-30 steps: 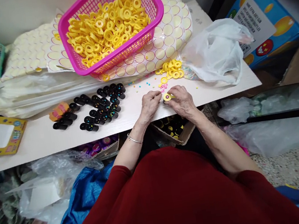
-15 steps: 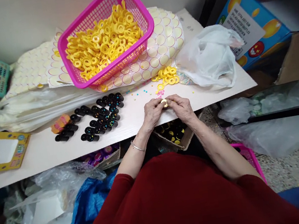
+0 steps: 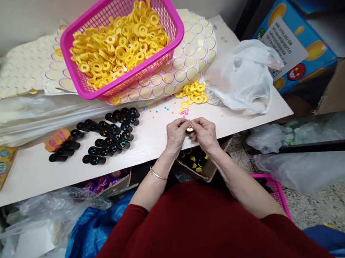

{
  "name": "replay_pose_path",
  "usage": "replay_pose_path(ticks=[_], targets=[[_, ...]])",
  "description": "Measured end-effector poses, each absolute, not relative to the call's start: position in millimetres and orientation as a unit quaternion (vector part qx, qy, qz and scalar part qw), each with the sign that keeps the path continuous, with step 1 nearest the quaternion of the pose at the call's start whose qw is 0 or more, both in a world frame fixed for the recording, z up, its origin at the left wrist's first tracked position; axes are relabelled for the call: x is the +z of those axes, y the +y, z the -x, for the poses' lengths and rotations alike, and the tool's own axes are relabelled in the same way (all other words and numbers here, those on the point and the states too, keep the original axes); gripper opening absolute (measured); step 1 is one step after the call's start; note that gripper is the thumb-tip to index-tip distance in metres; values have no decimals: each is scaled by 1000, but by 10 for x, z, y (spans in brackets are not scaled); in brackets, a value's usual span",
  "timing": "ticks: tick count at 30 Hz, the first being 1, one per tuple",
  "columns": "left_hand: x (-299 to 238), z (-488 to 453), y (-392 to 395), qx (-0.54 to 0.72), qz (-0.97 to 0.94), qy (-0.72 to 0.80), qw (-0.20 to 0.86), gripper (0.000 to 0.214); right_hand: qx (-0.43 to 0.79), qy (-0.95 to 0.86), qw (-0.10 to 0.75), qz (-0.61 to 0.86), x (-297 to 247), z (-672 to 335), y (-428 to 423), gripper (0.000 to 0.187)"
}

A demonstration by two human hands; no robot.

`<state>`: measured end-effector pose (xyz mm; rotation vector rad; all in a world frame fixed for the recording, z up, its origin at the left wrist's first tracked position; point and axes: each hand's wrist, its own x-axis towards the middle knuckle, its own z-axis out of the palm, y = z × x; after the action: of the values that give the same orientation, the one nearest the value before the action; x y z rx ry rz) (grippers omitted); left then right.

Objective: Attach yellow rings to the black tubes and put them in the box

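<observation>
From my remote seat I see both hands meet over the front edge of the table (image 3: 148,143). The left hand (image 3: 175,135) and the right hand (image 3: 206,132) are touching each other at the fingertips. The fingers (image 3: 182,124) of both hands are curled in and pinch between them one small yellow piece (image 3: 189,129). Most of it is hidden, so I cannot tell its exact shape.

Just behind the hands, on the table, lie some tiny coloured beads (image 3: 184,112), and a little further a small heap of yellow rings (image 3: 193,93). To the left of the hands is a group of black cylinders (image 3: 108,137), lying on their sides. Behind, a pink basket (image 3: 172,4) full of the same yellow rings rests tilted on sheets of round stickers (image 3: 195,53). A white plastic bag (image 3: 243,78) lies at the right end of the table. Under the table edge, below the hands, an open cardboard box (image 3: 213,167) holds black and yellow parts.
</observation>
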<state>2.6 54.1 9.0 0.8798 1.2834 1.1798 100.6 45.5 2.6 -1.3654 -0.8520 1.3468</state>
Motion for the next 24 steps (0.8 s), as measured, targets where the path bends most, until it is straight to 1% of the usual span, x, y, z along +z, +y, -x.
replay_pose_path(ticks=[2,5,8,11,14,17,18,20,24], targets=[[100,-26,570,492,-355,551,573,23,552,-351,502,566,27,-1002,479,26],[80,-9,592,485,-373,560,558,23,545,-361,498,569,51,-989,487,26],[37,23,566,491,-418,546,536,24,562,-340,489,574,81,-985,460,30],[-5,82,528,489,-482,520,508,31,585,-320,481,569,79,-1002,441,34],[-23,159,506,476,-528,496,499,31,592,-318,486,559,60,-1035,439,37],[-25,211,502,421,-561,475,531,49,600,-322,489,546,58,-1079,437,40],[-25,214,503,401,-569,472,542,50,607,-320,487,541,65,-1099,431,42],[-18,204,499,386,-578,465,548,43,620,-308,486,534,86,-1155,404,45],[58,179,447,430,-578,437,538,44,638,-296,507,498,143,-1321,264,52]])
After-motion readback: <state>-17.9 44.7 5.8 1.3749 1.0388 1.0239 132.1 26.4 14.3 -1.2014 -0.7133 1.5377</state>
